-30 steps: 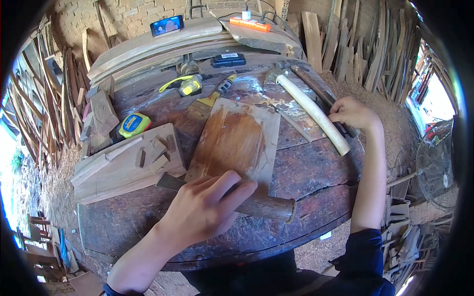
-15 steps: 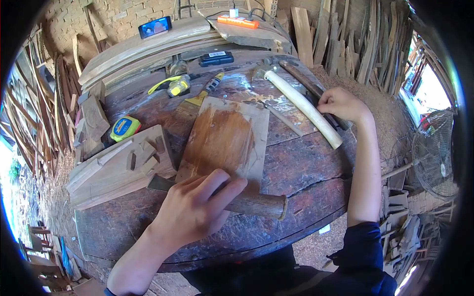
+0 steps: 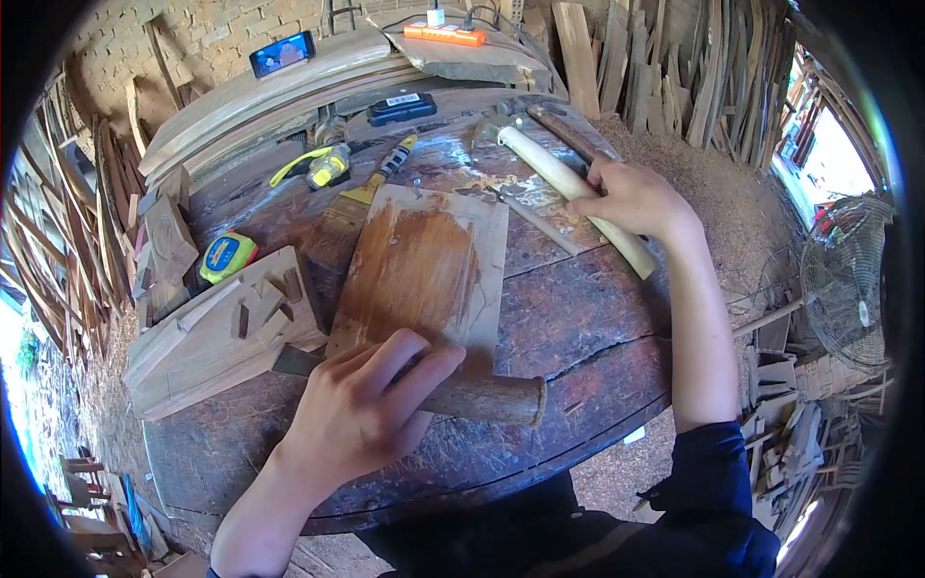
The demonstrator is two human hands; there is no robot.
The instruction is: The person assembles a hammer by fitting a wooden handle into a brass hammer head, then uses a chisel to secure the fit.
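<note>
My left hand (image 3: 371, 409) is wrapped around a wood chisel. Its flat metal blade (image 3: 297, 361) points left and its round wooden handle (image 3: 496, 399) sticks out to the right. Just beyond that hand lies a flat wooden board (image 3: 414, 275) with a brown-stained middle. My right hand (image 3: 636, 197) has its thumb and fingers around the pale handle of a claw hammer (image 3: 544, 162), which lies at the right of the workbench. A darker wooden-handled tool (image 3: 561, 132) lies beside it, partly under my fingers. A thin rod-like tool (image 3: 541, 225) rests left of the hammer.
A paintbrush (image 3: 361, 193), a tape measure (image 3: 229, 255), a yellow-black tool (image 3: 328, 166) and a dark blue case (image 3: 401, 109) lie on the workbench (image 3: 578, 385). Wood offcuts (image 3: 226, 337) sit at left. A phone (image 3: 282, 54) and orange power strip (image 3: 444, 35) stand behind. A fan (image 3: 848, 279) is at right.
My right hand has shifted left from the dark-handled tool onto the hammer's handle and closed around it. My left hand keeps its hold on the chisel. The whole view has shifted slightly.
</note>
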